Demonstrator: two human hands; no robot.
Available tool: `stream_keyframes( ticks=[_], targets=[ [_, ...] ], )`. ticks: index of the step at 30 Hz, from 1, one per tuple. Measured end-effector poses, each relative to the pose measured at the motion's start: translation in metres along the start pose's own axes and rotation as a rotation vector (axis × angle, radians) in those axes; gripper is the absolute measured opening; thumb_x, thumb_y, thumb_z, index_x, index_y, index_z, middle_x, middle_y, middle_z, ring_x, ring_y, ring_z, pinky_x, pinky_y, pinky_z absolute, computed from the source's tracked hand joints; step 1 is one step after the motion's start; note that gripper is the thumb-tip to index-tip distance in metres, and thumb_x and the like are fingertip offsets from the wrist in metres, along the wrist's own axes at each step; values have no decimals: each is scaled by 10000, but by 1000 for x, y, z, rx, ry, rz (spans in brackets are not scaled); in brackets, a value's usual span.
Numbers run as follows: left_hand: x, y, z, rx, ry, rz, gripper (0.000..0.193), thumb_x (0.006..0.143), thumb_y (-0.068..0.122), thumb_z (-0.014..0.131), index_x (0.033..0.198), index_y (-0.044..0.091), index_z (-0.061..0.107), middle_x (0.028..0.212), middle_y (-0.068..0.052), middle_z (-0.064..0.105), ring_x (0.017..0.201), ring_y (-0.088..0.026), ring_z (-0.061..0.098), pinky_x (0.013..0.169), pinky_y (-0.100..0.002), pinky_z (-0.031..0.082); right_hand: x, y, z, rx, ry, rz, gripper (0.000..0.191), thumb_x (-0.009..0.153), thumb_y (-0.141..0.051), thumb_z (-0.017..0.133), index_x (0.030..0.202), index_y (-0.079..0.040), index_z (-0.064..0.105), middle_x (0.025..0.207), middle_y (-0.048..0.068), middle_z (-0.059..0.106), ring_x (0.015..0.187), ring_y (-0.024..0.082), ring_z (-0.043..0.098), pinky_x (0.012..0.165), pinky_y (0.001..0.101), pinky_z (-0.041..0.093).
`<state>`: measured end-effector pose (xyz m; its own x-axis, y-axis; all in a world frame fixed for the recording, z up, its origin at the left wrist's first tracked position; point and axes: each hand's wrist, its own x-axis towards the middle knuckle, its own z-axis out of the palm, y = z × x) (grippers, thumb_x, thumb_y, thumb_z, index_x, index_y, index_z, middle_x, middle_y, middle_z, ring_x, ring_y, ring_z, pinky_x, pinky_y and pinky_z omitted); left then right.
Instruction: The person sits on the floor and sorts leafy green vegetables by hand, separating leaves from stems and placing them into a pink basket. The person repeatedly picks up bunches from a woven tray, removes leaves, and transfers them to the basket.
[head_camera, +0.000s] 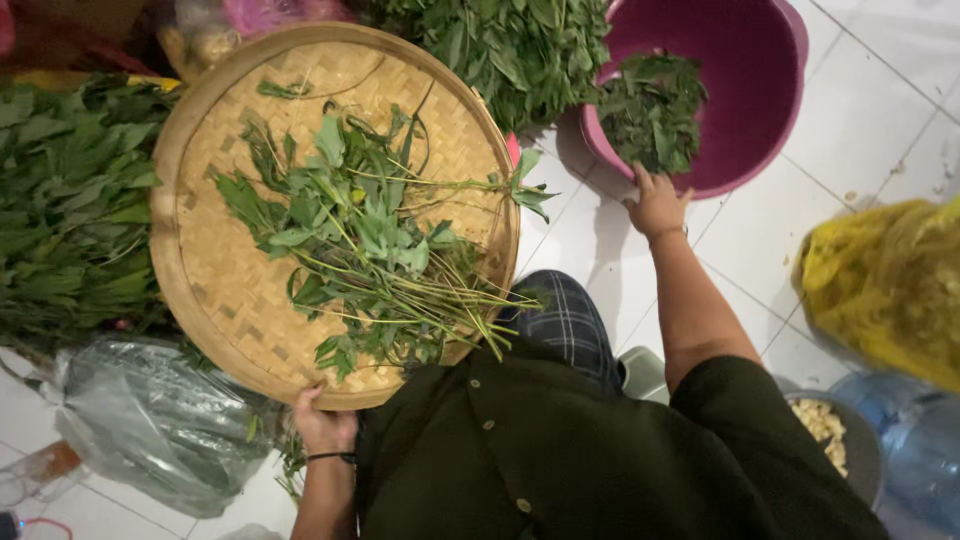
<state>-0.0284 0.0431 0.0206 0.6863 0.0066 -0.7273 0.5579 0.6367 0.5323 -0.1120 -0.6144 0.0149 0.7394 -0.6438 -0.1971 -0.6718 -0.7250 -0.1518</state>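
Note:
A round woven bamboo tray (230, 290) rests on my lap, holding a loose pile of green leafy stems (370, 245). My left hand (322, 422) grips the tray's near rim. My right hand (657, 203) reaches out to the rim of a magenta plastic basin (760, 60) and touches it, fingers closed on the edge. Picked dark green leaves (652, 108) lie heaped in the basin just beyond that hand.
Bundles of leafy greens lie to the left (70, 210) and at the top (510, 45). A clear plastic bag of greens (150, 420) sits lower left. A yellow plastic bag (890, 285), a small bowl of pale pieces (830, 430) and a water jug (920, 450) are at the right on white floor tiles.

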Motion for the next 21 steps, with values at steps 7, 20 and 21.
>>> stream_keyframes(
  ticks=[7, 20, 21],
  targets=[
    [-23, 13, 46, 13, -34, 103, 654, 758, 151, 585, 1398, 34, 522, 1300, -117, 620, 1251, -327, 602, 1129, -536, 481, -62, 21, 30, -136, 50, -142, 295, 990, -332, 623, 1239, -176, 647, 1105, 97, 702, 1050, 343, 670, 999, 635, 421],
    [-69, 39, 110, -35, -96, 23, 668, 771, 189, 585, 1429, 92, 526, 1376, -84, 620, 1293, -315, 594, 1154, -541, 437, -80, -155, 89, 1241, -581, 12, 488, 948, -218, 655, 1391, -38, 557, 1228, 159, 666, 1098, 303, 678, 918, 406, 567],
    [-69, 38, 110, -28, -94, 37, 672, 759, 181, 580, 1424, 103, 527, 1372, -71, 622, 1291, -305, 595, 1154, -536, 437, -63, -171, 93, 1308, -657, 14, 479, 953, -220, 651, 1386, -34, 562, 1219, 158, 669, 1085, 298, 679, 906, 403, 567]
  ],
)
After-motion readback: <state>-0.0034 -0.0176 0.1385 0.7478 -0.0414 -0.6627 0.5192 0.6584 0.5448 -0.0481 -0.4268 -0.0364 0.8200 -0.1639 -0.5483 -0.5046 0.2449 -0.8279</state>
